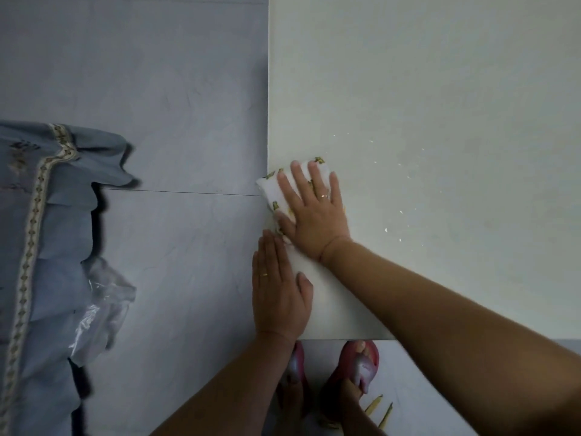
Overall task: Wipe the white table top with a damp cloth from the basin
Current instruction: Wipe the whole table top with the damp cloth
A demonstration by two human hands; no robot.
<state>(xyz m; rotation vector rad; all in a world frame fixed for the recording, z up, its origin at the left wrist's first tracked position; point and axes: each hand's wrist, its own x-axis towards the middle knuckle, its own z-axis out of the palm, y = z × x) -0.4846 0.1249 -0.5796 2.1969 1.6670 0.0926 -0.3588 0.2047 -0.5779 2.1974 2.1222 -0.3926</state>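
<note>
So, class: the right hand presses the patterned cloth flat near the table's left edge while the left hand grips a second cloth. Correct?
Not quite. The head view shows the left hand holding nothing, flat with straight fingers at the table edge. The right hand does press the patterned cloth flat there.

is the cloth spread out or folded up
Folded into a pad: the cloth barely shows past the flat right hand pressing it at the table edge.

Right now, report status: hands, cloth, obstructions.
Right hand flat, pressing cloth at left edge of table top. Left hand flat at edge, nearer corner. Glinting specks right of cloth.
</note>
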